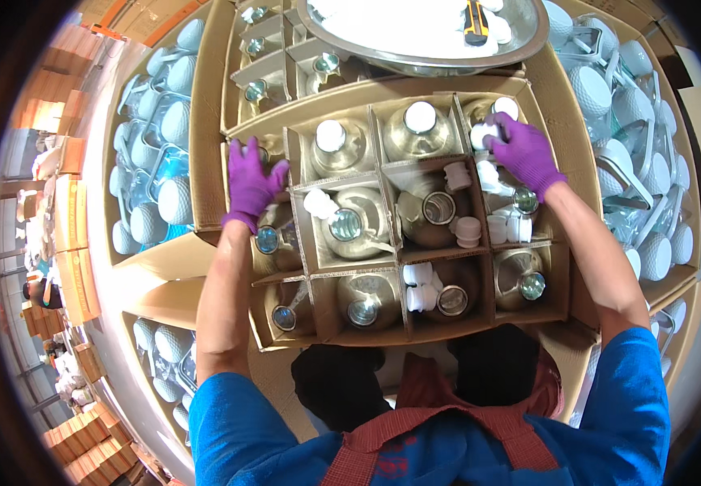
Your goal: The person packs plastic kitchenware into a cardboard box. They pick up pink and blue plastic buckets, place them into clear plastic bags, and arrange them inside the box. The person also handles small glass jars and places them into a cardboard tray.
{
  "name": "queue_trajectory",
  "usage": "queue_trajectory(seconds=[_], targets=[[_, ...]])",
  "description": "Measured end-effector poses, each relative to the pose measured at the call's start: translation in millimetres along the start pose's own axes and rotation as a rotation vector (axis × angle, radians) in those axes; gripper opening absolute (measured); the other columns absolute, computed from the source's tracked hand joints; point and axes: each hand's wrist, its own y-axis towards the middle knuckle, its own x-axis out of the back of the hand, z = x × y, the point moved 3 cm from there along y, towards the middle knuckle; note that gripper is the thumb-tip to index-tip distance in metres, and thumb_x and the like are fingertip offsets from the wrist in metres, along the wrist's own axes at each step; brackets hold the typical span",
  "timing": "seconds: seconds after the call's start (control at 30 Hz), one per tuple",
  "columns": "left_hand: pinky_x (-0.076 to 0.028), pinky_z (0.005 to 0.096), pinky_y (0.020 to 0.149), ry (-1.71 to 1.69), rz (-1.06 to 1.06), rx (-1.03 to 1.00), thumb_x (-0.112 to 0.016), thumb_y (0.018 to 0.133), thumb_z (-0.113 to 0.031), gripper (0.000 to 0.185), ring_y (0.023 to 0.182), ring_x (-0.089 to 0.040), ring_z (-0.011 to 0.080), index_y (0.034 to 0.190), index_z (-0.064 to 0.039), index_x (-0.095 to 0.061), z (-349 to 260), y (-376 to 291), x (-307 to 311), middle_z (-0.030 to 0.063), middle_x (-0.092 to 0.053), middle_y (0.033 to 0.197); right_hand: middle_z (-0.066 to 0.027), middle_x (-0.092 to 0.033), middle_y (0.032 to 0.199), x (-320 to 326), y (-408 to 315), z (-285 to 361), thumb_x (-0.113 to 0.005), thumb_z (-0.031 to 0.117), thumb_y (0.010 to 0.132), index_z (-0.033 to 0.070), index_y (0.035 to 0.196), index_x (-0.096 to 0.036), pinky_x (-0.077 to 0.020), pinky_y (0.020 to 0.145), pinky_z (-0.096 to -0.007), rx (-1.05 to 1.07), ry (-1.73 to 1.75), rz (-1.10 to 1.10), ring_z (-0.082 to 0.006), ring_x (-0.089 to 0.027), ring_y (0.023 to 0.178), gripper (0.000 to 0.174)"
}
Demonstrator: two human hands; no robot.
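Before me is a cardboard box [399, 347] with dividers, glass bottles standing in its compartments. My right hand [523, 146], in a purple knit glove, pinches a white plastic stopper [483, 136] over the far right compartment. Close beside it, a bottle there has a white cap [505, 108]. My left hand [253, 181], gloved alike, spreads its fingers over the far left compartment, partly hiding a bottle there. Two bottles in the far row wear white caps [331, 135]. An uncapped glass bottle [438, 209] stands mid-box, with loose white stoppers [467, 232] beside it.
A metal basin [423, 61] holding white pieces and a yellow-black utility knife [476, 24] rests at the back on another divided bottle box [227, 73]. Boxes of pale dimpled plastic parts [175, 200] flank both sides. Stacked cartons [74, 237] stand further left.
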Motion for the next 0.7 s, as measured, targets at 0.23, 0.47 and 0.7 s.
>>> queue_trajectory(seconds=[0.23, 0.47, 0.7], targets=[[-0.036, 0.0348, 0.108, -1.325, 0.312, 0.566, -0.055, 0.097, -0.036, 0.06, 0.129, -0.048, 0.0218, 0.146, -0.006, -0.04, 76, -20, -23, 0.0113, -0.048, 0.143, -0.01, -0.062, 0.085, 65, -99, 7, -0.063, 0.024, 0.087, 0.012, 0.123, -0.061, -0.0485, 0.073, -0.0421, 0.385, -0.277, -0.156, -0.0305, -0.06, 0.078, 0.039], [-0.046, 0.0362, 0.098, -0.51, 0.225, -0.16, -0.058, 0.091, -0.009, 0.037, 0.111, -0.061, 0.0293, 0.128, -0.008, -0.059, -60, -5, 77, 0.0136, -0.064, 0.123, -0.024, -0.048, 0.137, 4, -108, -27, -0.061, 0.04, 0.088, -0.003, 0.132, -0.047, -0.038, 0.103, -0.0442, 0.33, -0.702, -0.074, -0.0329, -0.047, 0.127, 0.063], [-0.045, 0.0408, 0.081, 0.341, 0.525, -0.514, -0.058, 0.085, -0.015, 0.035, 0.101, -0.056, 0.0249, 0.12, -0.017, -0.062, -118, -51, 38, 0.0078, -0.057, 0.111, -0.0279, -0.042, 0.143, -7, -95, -19, -0.06, 0.048, 0.088, 0.003, 0.136, -0.048, -0.0351, 0.107, -0.0458, 0.336, -0.51, 0.012, -0.0396, -0.046, 0.129, 0.066]])
